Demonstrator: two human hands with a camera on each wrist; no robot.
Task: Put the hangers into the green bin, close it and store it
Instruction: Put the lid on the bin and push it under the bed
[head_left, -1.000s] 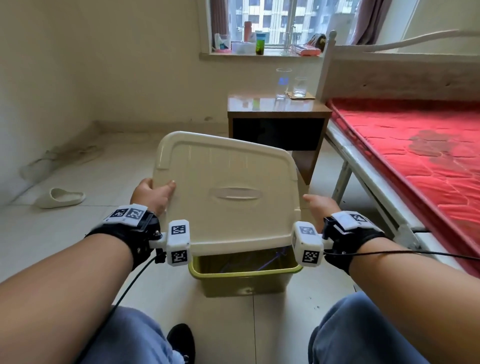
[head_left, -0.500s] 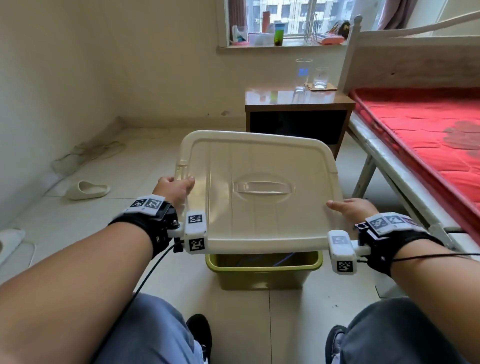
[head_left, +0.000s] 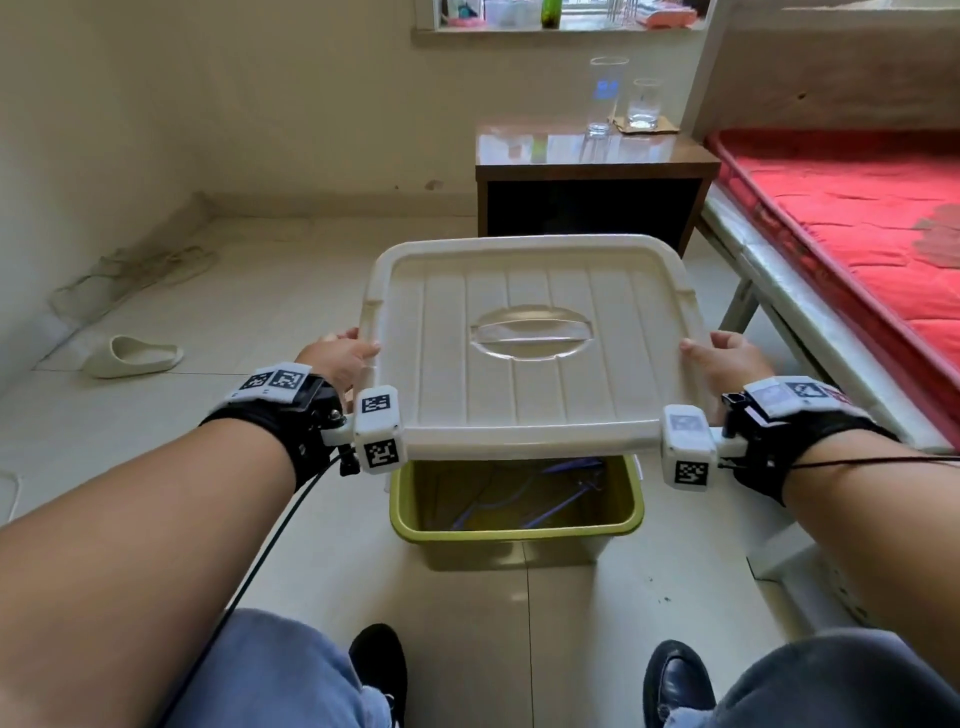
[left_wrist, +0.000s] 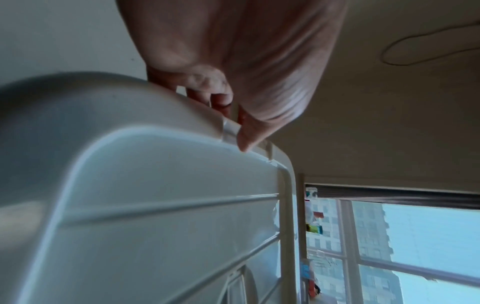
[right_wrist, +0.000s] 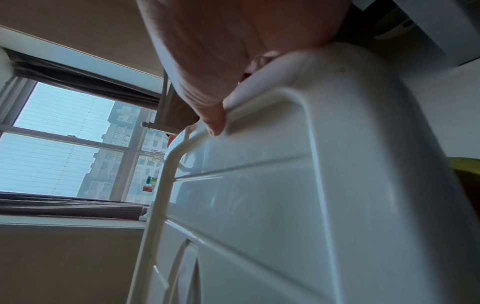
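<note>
A cream lid (head_left: 530, 384) with a recessed handle hovers nearly flat above the green bin (head_left: 514, 540), which stands on the floor tiles. My left hand (head_left: 340, 358) grips the lid's left edge, thumb on top, and my right hand (head_left: 727, 358) grips its right edge. In the left wrist view the thumb and curled fingers (left_wrist: 221, 98) clamp the lid's rim (left_wrist: 161, 185); the right wrist view shows the same on the lid (right_wrist: 298, 164). Purple hangers (head_left: 561, 499) lie inside the bin, partly hidden by the lid.
A wooden bedside table (head_left: 592, 192) with two glasses (head_left: 623, 98) stands behind the bin. A bed with a red mattress (head_left: 852, 218) and white metal frame runs along the right. A slipper (head_left: 132, 356) lies on the floor at left. My shoes (head_left: 675, 680) are near the bin.
The lid has tilted from steeply raised to almost level and come down closer to the bin. Both hands have stayed on its side edges.
</note>
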